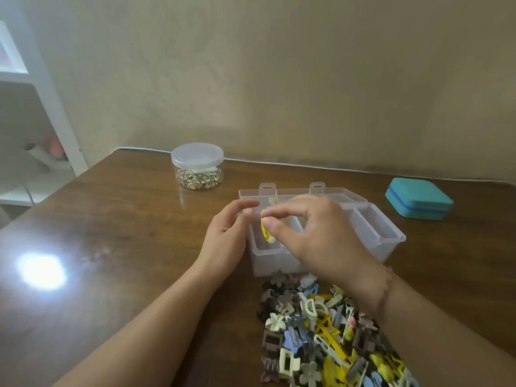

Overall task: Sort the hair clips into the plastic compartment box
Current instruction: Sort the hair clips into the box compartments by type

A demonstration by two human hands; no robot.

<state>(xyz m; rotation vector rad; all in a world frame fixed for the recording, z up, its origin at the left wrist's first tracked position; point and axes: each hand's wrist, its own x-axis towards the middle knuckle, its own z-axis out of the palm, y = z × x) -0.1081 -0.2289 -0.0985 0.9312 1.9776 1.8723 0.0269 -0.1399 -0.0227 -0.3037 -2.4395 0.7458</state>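
- The right hand (315, 236) pinches a yellow clip (264, 226) between thumb and forefinger, holding it over the leftmost compartment of the box (371, 236).
- The clip hangs nearly upright, tilted a little: its long axis runs from the pinched upper end down to a pale, rounded lower end that points into the compartment (whether that end touches the floor of the box cannot be told).
- The left hand (227, 233) is just beside the box's left wall, fingers loosely curled and holding nothing; its fingertips are close to the clip's upper end but apart from it.
- The box is clear plastic, its lid (293, 192) thrown back toward the wall with two latch tabs standing up; its long side runs left to right, slightly skewed, and dividers split it into compartments side by side.
- A pile (329, 333) of clips lies just in front of the box: flowers, claws and flat snap clips in brown, cream, yellow, blue and grey, lying every which way.
- All of this is on a dark brown wooden table (111, 247), glossy enough to throw back a bright glare at the left.
- Farther back stands a round clear jar (197, 166) with a lid on, holding small gold pieces; at the far right lies a shut teal case (418, 202).
- Behind is a plain beige wall, a thin white cable along the table's far edge, and a white shelf (42, 88) at the left.
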